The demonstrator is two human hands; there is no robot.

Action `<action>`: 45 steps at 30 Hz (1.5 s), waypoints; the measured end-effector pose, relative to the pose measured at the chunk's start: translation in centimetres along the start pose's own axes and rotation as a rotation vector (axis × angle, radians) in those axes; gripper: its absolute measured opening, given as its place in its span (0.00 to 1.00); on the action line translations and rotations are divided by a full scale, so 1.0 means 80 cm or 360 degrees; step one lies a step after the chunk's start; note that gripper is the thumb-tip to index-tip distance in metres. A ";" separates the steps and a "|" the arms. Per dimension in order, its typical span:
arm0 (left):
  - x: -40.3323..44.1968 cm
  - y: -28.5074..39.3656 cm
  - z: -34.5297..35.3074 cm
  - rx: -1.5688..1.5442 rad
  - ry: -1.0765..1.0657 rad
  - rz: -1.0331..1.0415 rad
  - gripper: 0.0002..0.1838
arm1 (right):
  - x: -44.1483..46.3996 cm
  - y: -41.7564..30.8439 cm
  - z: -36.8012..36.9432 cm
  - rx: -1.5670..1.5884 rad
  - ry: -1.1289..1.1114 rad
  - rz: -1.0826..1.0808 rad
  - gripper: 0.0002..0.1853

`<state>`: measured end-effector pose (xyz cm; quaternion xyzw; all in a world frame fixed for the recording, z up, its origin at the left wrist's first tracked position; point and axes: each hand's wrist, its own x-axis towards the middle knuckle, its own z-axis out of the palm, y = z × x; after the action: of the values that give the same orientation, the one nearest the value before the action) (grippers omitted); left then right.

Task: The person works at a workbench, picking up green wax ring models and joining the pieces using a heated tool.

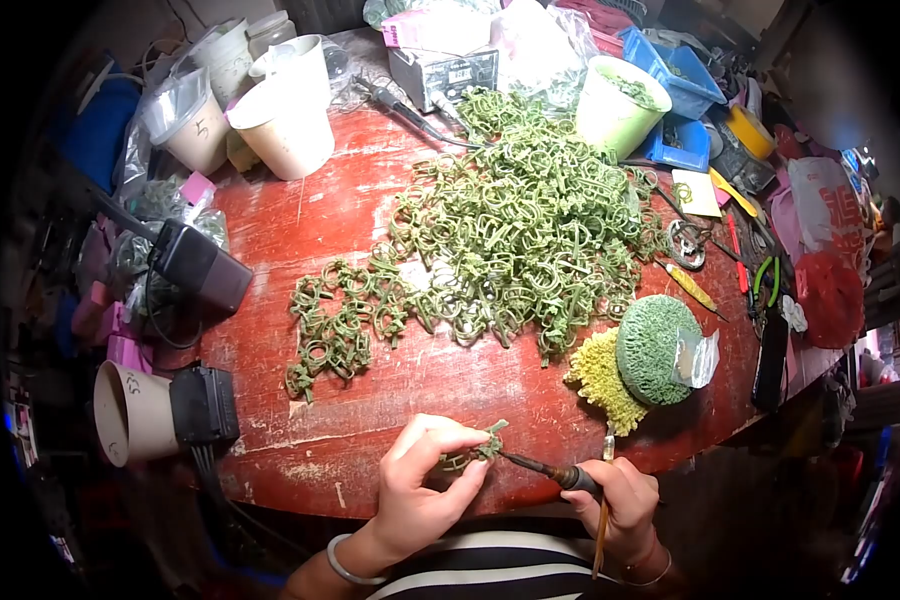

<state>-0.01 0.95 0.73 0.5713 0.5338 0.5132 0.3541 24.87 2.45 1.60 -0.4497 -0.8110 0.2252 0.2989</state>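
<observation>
At the table's near edge, my left hand [425, 485] pinches a small green ring-shaped piece [488, 447] between thumb and fingers. My right hand [620, 505] is closed around the dark handle of a pointed tool [577, 478], whose tip touches or nearly touches the green piece. A thin brush [601, 530] is also held in my right hand, upright between the fingers. Beyond both hands lies a large heap of similar green pieces [530, 210], with a smaller group [340, 320] to its left. A round green textured pad [655, 350] and a yellow one [608, 380] lie to the right.
White buckets [285, 125] stand at the back left, and a pale green bucket [620, 105] beside blue trays [675, 70] at the back right. A black box [200, 265] is at the left. Pliers [767, 280] and a yellow-handled tool [692, 288] lie right on the red table [300, 440].
</observation>
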 end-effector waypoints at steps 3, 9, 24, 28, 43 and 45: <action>0.000 -0.002 -0.001 0.0020 -0.0013 0.0005 0.16 | 0.000 0.000 0.000 0.0002 -0.0001 0.0001 0.15; -0.001 -0.003 0.002 0.0059 -0.0004 0.0028 0.15 | -0.001 0.000 0.000 0.0058 0.0043 -0.0007 0.16; -0.001 -0.002 0.001 0.0012 0.0008 0.0006 0.15 | -0.001 -0.002 0.000 -0.0009 -0.0017 0.0016 0.17; -0.001 -0.003 0.000 0.0045 -0.0048 0.0036 0.16 | -0.001 -0.001 0.002 0.0007 0.0007 0.0005 0.17; 0.000 -0.002 0.000 -0.0013 -0.0040 0.0027 0.16 | -0.009 0.010 -0.055 -0.0715 0.0259 0.0242 0.15; 0.001 -0.001 0.000 -0.0011 -0.0028 0.0032 0.16 | -0.012 0.005 -0.048 -0.0404 0.0273 0.0205 0.16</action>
<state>-0.02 1.06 0.63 0.5798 0.5230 0.5137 0.3555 28.13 2.20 3.85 -0.5526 -0.7739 0.1004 0.2926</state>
